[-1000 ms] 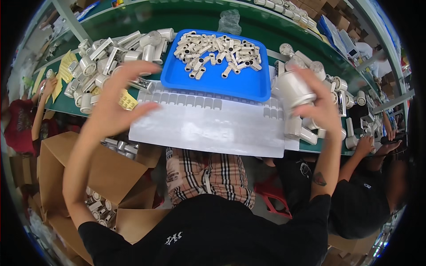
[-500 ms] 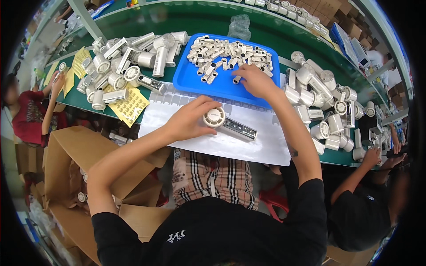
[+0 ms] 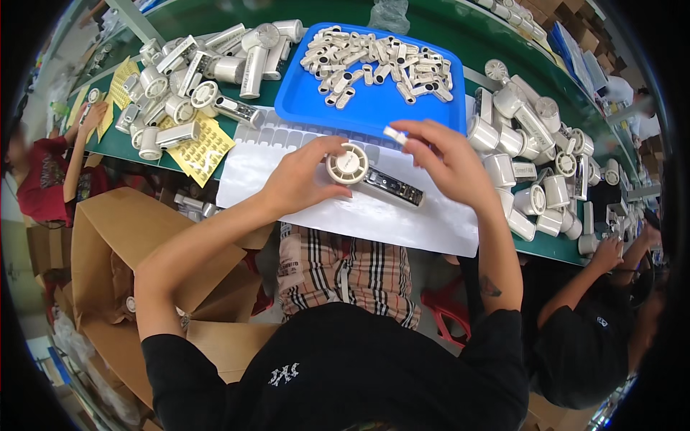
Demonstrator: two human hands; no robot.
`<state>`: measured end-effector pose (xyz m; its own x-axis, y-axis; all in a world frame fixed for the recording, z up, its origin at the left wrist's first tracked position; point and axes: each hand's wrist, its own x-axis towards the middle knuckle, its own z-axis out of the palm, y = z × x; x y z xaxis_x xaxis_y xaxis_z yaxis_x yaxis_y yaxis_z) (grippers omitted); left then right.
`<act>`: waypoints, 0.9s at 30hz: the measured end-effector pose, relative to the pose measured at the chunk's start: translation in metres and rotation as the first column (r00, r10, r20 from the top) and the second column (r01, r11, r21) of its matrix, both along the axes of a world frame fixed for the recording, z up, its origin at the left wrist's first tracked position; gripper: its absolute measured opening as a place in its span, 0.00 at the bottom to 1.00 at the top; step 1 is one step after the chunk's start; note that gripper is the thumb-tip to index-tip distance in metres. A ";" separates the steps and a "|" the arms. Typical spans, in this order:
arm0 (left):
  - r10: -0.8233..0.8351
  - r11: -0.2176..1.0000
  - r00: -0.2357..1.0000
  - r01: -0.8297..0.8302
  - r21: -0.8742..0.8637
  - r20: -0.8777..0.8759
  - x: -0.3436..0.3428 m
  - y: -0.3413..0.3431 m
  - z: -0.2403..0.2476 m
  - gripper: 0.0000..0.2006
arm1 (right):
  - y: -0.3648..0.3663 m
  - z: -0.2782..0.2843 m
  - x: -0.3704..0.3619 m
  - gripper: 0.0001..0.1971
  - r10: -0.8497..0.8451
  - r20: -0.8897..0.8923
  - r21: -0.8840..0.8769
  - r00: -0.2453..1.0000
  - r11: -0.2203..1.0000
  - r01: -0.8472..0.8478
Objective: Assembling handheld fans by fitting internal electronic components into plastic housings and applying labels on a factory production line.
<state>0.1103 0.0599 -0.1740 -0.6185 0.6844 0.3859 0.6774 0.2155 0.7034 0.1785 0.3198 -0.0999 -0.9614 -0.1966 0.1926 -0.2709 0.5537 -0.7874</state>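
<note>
My left hand (image 3: 302, 176) grips the round slotted head of a white handheld fan (image 3: 348, 164), thumb and fingers on either side. The fan lies over a white sheet (image 3: 309, 223), its handle pointing right; the handle's uncovered side shows a dark circuit board (image 3: 394, 186). Pinched in the fingertips of my right hand (image 3: 449, 161) is a small white plastic piece (image 3: 394, 135), held above the sheet beyond the handle. Behind it, a blue tray (image 3: 291, 100) bears many similar small white pieces (image 3: 381, 61), some with dark round spots.
Fans pile up on the left (image 3: 180, 79) and right (image 3: 532, 144) of the green table. Yellow sticker sheets (image 3: 205, 154) lie by the left pile. An opened cardboard box (image 3: 108, 244) stands at my left. Other people sit at both sides; clear plastic (image 3: 389, 14) lies behind the tray.
My right hand has come back from the tray toward the fan, bringing one small white piece. My left hand keeps its hold on the fan. The view has shifted a little.
</note>
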 end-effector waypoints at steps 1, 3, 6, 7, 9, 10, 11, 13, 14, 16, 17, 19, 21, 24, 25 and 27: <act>-0.002 1.000 1.000 0.002 -0.005 -0.007 0.000 0.000 0.000 0.34 | -0.001 -0.001 0.011 0.13 -0.010 0.083 -0.067 0.997 0.998 0.015; -0.005 1.000 0.998 0.004 -0.009 -0.062 -0.001 0.000 0.000 0.34 | -0.001 -0.008 0.027 0.14 -0.047 0.146 -0.092 0.988 0.994 0.060; -0.009 1.000 0.996 0.009 0.004 -0.090 -0.001 0.002 -0.003 0.33 | -0.004 -0.018 0.042 0.15 -0.117 0.189 -0.061 0.975 0.990 0.130; -0.011 1.000 0.998 0.013 0.020 -0.061 0.000 0.003 -0.004 0.33 | -0.007 -0.027 0.043 0.14 -0.130 0.096 -0.039 0.987 0.990 0.135; -0.011 1.000 0.999 0.011 0.016 -0.044 0.000 0.003 -0.004 0.34 | -0.012 -0.031 0.043 0.13 -0.139 0.006 -0.019 0.990 0.990 0.139; -0.010 1.000 0.999 0.010 0.014 -0.031 0.000 0.004 0.001 0.34 | -0.015 -0.030 0.040 0.12 -0.124 -0.005 0.044 0.992 0.991 0.124; -0.011 1.000 1.000 0.011 0.013 -0.028 0.000 0.005 0.006 0.34 | -0.017 -0.029 0.037 0.11 -0.107 -0.014 0.106 0.994 0.988 0.108; -0.022 0.998 0.996 0.016 -0.068 -0.085 0.003 0.007 0.019 0.34 | -0.021 -0.032 0.033 0.09 -0.107 -0.044 0.129 0.993 0.985 0.112; -0.017 0.998 0.997 0.011 -0.067 -0.081 0.003 0.010 0.022 0.34 | -0.023 -0.033 0.032 0.08 -0.107 -0.076 0.151 0.991 0.981 0.118; -0.060 0.995 0.969 0.037 -0.098 -0.240 0.000 0.017 0.025 0.31 | -0.022 -0.039 0.030 0.07 -0.095 -0.150 0.201 0.984 0.972 0.125; -0.046 0.995 0.971 0.023 -0.098 -0.233 -0.001 0.021 0.023 0.31 | -0.023 -0.042 0.029 0.06 -0.078 -0.229 0.244 0.970 0.960 0.135; -0.193 0.978 0.953 0.167 -0.126 -0.233 -0.005 0.029 0.021 0.26 | -0.022 -0.039 0.031 0.06 -0.076 -0.189 0.226 0.979 0.967 0.119; -0.180 0.974 0.964 0.148 -0.169 -0.194 -0.009 0.032 0.021 0.23 | -0.021 -0.032 0.033 0.07 -0.098 -0.090 0.173 0.991 0.979 0.112; -0.185 0.966 0.973 0.154 -0.207 -0.139 -0.008 0.035 0.023 0.19 | -0.019 -0.031 0.034 0.07 -0.245 0.150 -0.029 0.958 0.967 0.252; -0.194 0.965 0.973 0.166 -0.202 -0.124 -0.008 0.038 0.022 0.17 | -0.021 -0.030 0.032 0.06 -0.293 0.155 -0.104 0.944 0.945 0.310; -0.195 0.966 0.976 0.174 -0.192 -0.096 -0.004 0.042 0.021 0.17 | -0.022 -0.046 0.028 0.06 -0.339 0.015 -0.085 0.941 0.937 0.339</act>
<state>0.1068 0.1016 -0.1534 -0.4345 0.8476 0.3048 0.7904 0.1965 0.5802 0.2069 0.2974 -0.1458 -0.9681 0.1580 0.1944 -0.0790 0.5439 -0.8355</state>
